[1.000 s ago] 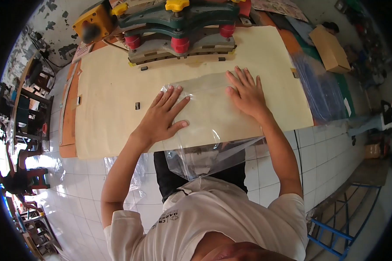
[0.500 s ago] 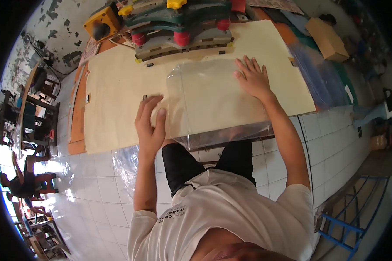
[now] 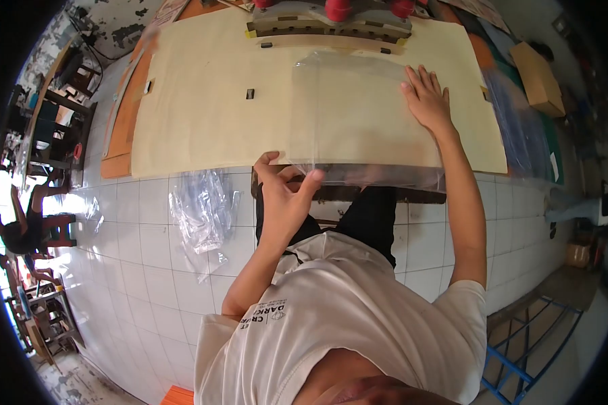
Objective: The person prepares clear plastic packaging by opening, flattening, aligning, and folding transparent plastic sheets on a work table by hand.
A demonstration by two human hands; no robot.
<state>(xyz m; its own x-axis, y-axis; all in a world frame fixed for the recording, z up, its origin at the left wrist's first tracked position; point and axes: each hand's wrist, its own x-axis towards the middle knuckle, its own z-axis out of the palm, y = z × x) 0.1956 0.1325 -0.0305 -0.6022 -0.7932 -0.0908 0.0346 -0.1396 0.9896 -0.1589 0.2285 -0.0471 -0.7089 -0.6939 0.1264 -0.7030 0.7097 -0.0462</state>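
A clear plastic sheet (image 3: 365, 115) lies on the cream-coloured board (image 3: 203, 108), its near edge hanging over the board's front edge above my lap. My right hand (image 3: 427, 101) rests flat on the sheet's far right part, fingers spread. At the sheet's near left corner is my left hand (image 3: 287, 192), thumb and fingers apart and slightly bent. Its thumb is at the plastic; whether it presses on it I cannot tell. Small dark blocks sit on the board, one of them (image 3: 250, 94) left of the sheet.
A machine bar with red knobs (image 3: 338, 9) stands at the board's far side. Crumpled clear plastic (image 3: 199, 209) is on the tiled floor at left. A cardboard box (image 3: 537, 77) and bluish plastic sheets (image 3: 520, 128) lie at right. Another person (image 3: 23, 219) sits far left.
My left hand has moved from beside the sheet to its near left corner. My right hand stays flat on the sheet. The view has shifted, showing less of the machine and more floor.
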